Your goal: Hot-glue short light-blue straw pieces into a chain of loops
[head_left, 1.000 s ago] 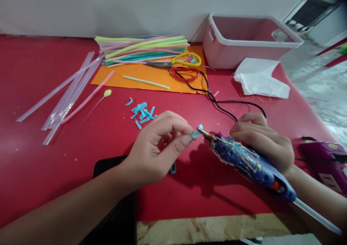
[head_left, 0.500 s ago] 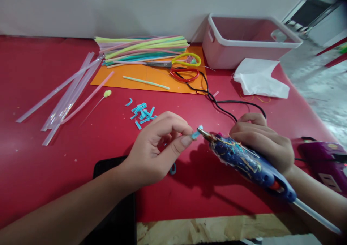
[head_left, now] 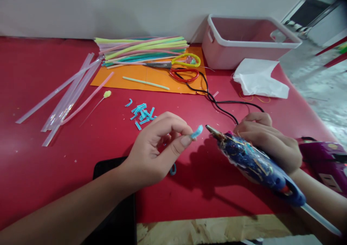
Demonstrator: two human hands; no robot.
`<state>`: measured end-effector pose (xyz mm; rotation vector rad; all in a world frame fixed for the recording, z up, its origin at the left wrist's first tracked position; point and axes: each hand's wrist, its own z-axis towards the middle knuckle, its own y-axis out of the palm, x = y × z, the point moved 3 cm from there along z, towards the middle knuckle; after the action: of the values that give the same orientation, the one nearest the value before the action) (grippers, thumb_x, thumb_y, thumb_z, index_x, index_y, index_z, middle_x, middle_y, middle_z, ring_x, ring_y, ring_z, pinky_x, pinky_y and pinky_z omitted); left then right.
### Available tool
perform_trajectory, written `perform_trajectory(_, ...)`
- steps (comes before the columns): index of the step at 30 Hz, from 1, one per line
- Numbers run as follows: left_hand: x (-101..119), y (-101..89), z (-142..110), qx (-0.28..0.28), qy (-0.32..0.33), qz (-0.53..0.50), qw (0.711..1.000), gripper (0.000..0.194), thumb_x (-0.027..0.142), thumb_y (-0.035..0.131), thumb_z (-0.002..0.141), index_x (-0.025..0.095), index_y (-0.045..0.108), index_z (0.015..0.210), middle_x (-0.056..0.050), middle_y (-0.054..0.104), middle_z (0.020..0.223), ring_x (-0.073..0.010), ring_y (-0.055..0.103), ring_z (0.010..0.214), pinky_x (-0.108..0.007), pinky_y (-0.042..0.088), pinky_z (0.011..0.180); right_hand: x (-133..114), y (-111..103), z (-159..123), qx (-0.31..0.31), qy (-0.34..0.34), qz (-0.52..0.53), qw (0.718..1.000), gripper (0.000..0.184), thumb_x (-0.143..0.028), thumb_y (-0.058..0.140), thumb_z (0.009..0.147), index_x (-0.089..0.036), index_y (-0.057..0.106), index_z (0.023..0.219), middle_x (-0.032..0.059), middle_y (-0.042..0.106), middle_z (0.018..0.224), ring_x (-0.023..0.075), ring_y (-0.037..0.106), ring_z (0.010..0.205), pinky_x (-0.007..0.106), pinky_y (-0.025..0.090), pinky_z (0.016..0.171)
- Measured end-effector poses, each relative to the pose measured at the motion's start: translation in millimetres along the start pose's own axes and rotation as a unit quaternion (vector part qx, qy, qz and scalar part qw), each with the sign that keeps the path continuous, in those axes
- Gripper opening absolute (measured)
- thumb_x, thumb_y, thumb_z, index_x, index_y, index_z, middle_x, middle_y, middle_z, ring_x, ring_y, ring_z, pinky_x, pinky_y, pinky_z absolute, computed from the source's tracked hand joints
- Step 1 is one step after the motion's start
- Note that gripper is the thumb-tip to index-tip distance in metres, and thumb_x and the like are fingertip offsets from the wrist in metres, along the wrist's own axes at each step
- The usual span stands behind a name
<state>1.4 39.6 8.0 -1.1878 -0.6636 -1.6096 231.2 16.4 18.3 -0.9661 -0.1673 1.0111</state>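
Between thumb and forefinger, my left hand (head_left: 159, 147) pinches a short, curved piece of light-blue pipe cleaner (head_left: 197, 131). My right hand (head_left: 268, 140) is wrapped around a blue hot glue gun (head_left: 252, 162), stained with old glue; a clear stick pokes out of its back. The gun's metal nozzle points at the blue piece, with a small gap between them. Several cut blue pipe cleaner pieces (head_left: 142, 111) lie in a heap beyond my left hand. A small blue loop (head_left: 172, 169) rests on the table below it, partly hidden.
Pipe cleaners (head_left: 146, 48) and scissors (head_left: 173, 66) lie on orange paper (head_left: 130, 84). Clear sticks (head_left: 67, 93) are at left. A pink basket (head_left: 230, 53), white cloth (head_left: 260, 78), black cord (head_left: 230, 113) and purple power strip (head_left: 322, 162) are at right. A black object (head_left: 114, 216) lies under my left forearm.
The glue gun has drawn back to the right with my right hand, so its nozzle has left the blue piece. My left hand has stayed nearly still.
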Motion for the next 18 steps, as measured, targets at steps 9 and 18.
perform_trajectory(9, 1.1, 0.2, 0.3, 0.001, -0.001, 0.001, 1.000, 0.009, 0.020, 0.060, 0.095, 0.019, 0.064, 0.087, -0.004, 0.061, 0.086, -0.0145, 0.057, 0.077, -0.026, 0.047, 0.062, 1.1, 2.7, 2.4, -0.036, -0.014, -0.007, 0.999, 0.018, -0.026, 0.044, 0.101, -0.019, 0.057, 0.089, -0.0011, 0.059, 0.062, 0.0133, 0.061, 0.054, 0.039, 0.042, 0.073)
perform_trajectory(18, 1.5, 0.3, 1.1, 0.001, -0.005, -0.003, 1.000, 0.010, 0.020, 0.061, 0.095, 0.019, 0.064, 0.085, -0.003, 0.061, 0.085, -0.0138, 0.057, 0.075, -0.025, 0.046, 0.062, 1.3, 3.1, 1.9, -0.037, -0.011, -0.014, 0.999, 0.014, -0.024, 0.046, 0.099, -0.022, 0.056, 0.091, -0.0026, 0.058, 0.062, 0.0135, 0.060, 0.055, 0.039, 0.043, 0.074)
